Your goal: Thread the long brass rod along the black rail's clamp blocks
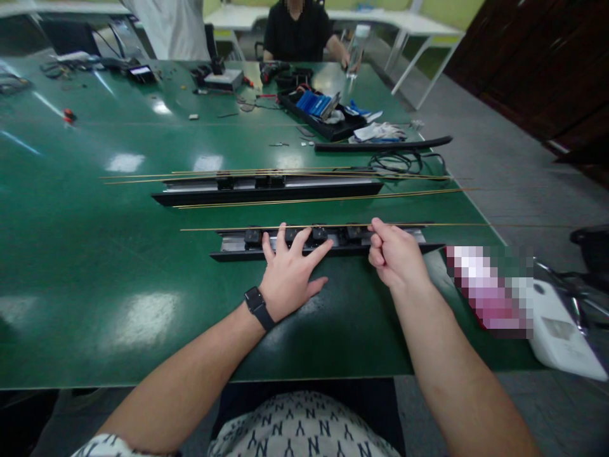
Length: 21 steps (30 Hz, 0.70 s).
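A long black-and-silver rail [231,245] lies across the green table in front of me, with several small black blocks [253,238] set along its channel. My left hand [291,273], a dark watch on its wrist, is spread over the rail with its fingertips at the blocks. Toward the rail's right end, my right hand [397,251] is closed in a pinch around a thin golden rod [214,229]. This rod runs along the rail's far side and sticks out past both ends. What lies under my left fingers is partly hidden.
Behind lies a second rail [266,191] with more golden rods [419,193] around it. Farther back are a cable coil [394,163], a black strip [380,146], gloves [378,132] and a tray [337,132]. A white device [561,330] sits right. A person [299,32] sits opposite.
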Available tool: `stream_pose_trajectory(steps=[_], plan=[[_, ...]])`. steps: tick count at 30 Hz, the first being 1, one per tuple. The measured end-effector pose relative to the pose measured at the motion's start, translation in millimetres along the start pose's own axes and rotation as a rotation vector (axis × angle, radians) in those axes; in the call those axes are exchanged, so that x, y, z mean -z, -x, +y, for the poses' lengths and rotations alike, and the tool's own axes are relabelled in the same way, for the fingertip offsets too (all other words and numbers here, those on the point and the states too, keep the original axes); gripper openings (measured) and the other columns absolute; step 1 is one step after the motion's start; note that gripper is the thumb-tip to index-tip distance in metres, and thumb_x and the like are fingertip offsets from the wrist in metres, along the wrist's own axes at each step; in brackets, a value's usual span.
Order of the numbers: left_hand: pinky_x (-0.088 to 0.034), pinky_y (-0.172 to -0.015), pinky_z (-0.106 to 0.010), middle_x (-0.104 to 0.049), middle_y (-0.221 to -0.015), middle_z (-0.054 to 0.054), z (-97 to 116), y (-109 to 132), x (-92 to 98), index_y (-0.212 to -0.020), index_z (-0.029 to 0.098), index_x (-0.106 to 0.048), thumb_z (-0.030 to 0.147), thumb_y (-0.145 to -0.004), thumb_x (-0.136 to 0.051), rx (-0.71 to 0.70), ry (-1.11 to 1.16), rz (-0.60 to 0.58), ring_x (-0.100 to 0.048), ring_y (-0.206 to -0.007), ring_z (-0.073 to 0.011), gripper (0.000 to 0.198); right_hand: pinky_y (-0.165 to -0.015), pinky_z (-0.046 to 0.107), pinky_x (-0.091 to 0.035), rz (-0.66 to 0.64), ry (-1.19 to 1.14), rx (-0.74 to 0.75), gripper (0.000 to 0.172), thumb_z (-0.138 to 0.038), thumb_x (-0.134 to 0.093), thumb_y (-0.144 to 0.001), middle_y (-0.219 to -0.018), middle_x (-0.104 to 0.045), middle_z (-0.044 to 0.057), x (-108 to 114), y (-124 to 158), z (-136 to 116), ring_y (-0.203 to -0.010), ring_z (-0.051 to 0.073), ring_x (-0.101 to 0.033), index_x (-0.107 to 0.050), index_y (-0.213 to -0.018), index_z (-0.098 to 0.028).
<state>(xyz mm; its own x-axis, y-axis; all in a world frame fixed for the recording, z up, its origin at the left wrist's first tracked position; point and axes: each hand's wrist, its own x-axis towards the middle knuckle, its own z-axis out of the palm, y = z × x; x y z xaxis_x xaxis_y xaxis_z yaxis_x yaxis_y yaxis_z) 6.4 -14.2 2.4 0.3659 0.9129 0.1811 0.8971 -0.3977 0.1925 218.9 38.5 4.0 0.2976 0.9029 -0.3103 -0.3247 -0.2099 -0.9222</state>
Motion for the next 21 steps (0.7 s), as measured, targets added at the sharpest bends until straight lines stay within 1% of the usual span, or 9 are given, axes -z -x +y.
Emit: stream_pose_trajectory(steps=[5, 8, 13, 21], plan=[[-0.013, -0.114, -0.079, -0.036, -0.162, -0.006, -0.2, -0.1, 0.1, -0.150, 0.046, -0.046, 0.047, -0.083, -0.076, -0.006, -0.004, 0.002, -0.017, -0.150, -0.0516, 0.074, -0.025, 0.015, -0.023, 0.000, 0.005, -0.002, 0.027, -0.037, -0.079, -0.084, -0.049, -0.049, -0.007, 1.2, -1.1, 0.2, -0.027, 0.004, -0.034, -0.060, -0.081, -0.017], [-0.013, -0.114, -0.079, -0.036, -0.162, -0.006, -0.5, -0.3, -0.4, -0.150, 0.045, -0.046, 0.047, -0.082, -0.076, -0.007, -0.001, 0.004, -0.017, -0.150, -0.0517, 0.074, -0.025, 0.015, -0.022, -0.011, 0.000, -0.007, 0.026, -0.037, -0.079, -0.083, -0.049, -0.050, -0.007, 1.9, -0.3, -0.8, -0.027, 0.004, -0.034, -0.062, -0.083, -0.017], [-0.013, -0.114, -0.080, -0.035, -0.162, -0.006, -0.7, -0.2, -0.2, -0.150, 0.045, -0.046, 0.047, -0.082, -0.076, -0.007, -0.002, 0.003, -0.017, -0.150, -0.0518, 0.074, -0.025, 0.016, -0.022, -0.041, -0.006, -0.010, 0.021, -0.031, -0.079, -0.080, -0.050, -0.051, -0.007, 1.7, 2.3, -2.6, -0.027, 0.004, -0.035, -0.066, -0.087, -0.016], [-0.012, -0.114, -0.080, -0.035, -0.162, -0.005, -0.7, -0.6, -0.6, -0.150, 0.046, -0.046, 0.047, -0.081, -0.077, 0.000, 0.008, 0.000, -0.016, -0.150, -0.0510, 0.075, -0.025, 0.015, -0.022, -0.015, -0.003, -0.004, 0.024, -0.033, -0.080, -0.081, -0.049, -0.049, -0.008, 1.3, 0.7, -0.6, -0.027, 0.004, -0.036, -0.062, -0.081, -0.017]])
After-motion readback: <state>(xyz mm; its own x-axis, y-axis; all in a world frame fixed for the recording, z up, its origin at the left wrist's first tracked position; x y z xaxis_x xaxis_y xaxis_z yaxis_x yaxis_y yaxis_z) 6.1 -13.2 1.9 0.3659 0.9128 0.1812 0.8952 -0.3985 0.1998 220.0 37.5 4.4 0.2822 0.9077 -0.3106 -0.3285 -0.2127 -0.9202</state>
